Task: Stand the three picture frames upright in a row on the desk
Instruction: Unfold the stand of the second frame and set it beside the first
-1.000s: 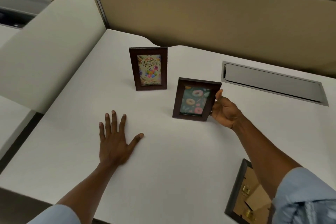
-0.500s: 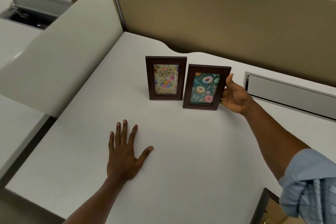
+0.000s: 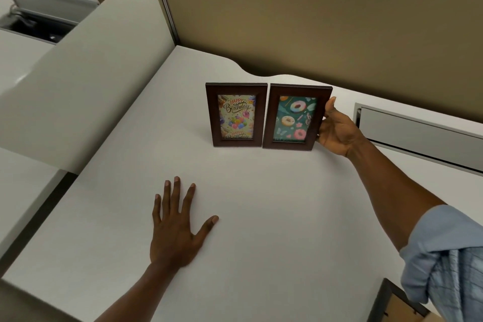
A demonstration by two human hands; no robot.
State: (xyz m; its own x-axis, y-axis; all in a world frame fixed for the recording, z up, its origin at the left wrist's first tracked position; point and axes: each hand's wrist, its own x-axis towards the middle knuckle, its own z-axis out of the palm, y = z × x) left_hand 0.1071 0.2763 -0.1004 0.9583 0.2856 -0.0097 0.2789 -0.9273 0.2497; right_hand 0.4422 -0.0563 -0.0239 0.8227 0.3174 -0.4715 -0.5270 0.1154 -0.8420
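Two dark wood frames stand upright side by side on the white desk (image 3: 261, 217). The birthday frame (image 3: 236, 114) is on the left; the doughnut frame (image 3: 295, 117) touches its right edge. My right hand (image 3: 337, 128) grips the doughnut frame's right side, thumb at the top corner. My left hand (image 3: 175, 227) lies flat on the desk, fingers spread, well in front of the frames. A third frame (image 3: 392, 306) lies face down at the bottom right corner, partly hidden by my blue sleeve.
A tan partition wall (image 3: 313, 29) runs behind the frames. A grey cable hatch (image 3: 418, 136) is set into the desk to the right. A pale curved divider (image 3: 86, 73) borders the desk's left side.
My right hand carried the doughnut frame back and left until it stands against the birthday frame. My left hand stayed flat on the desk.
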